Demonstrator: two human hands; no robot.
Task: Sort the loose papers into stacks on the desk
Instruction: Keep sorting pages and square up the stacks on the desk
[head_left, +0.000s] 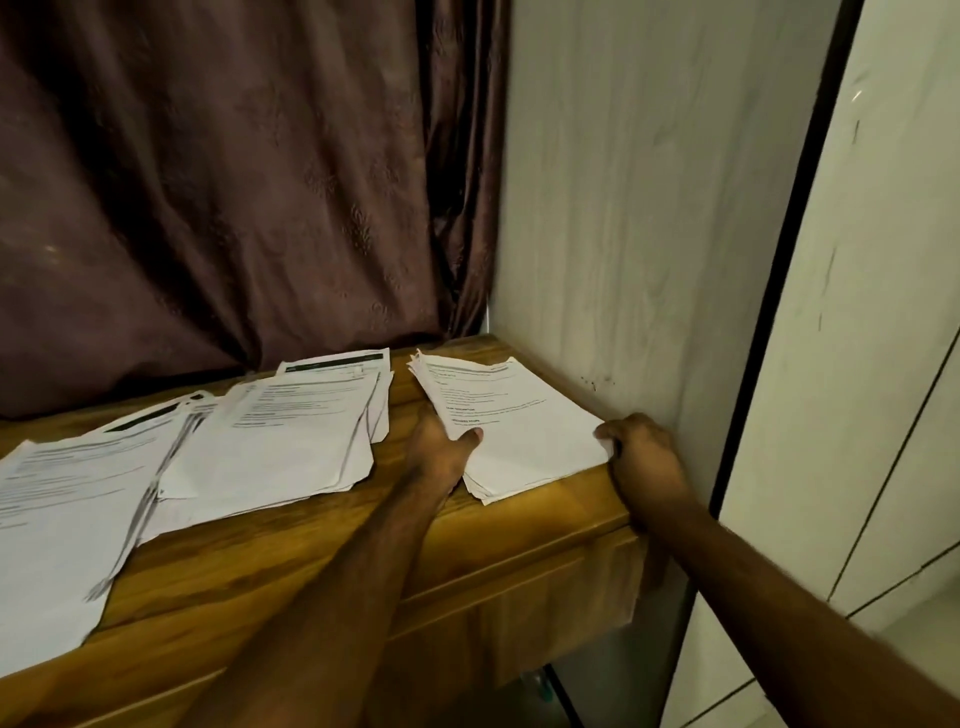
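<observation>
A squared stack of printed white papers (511, 423) lies on the right end of the wooden desk (291, 561). My left hand (441, 449) grips the stack's left edge, thumb on top of the top sheet. At the stack's near right corner, my right hand (641, 457) has its fingers curled against the edge. A looser middle pile of papers (280, 441) sits fanned at the desk's centre. More overlapping sheets (57, 525) spread over the left end and hang past the front edge.
A dark brown curtain (223, 182) hangs behind the desk. A pale wood-grain wardrobe side (639, 218) stands flush against the desk's right end, with a white door (857, 364) beyond it. The desk front shows a drawer panel (519, 613).
</observation>
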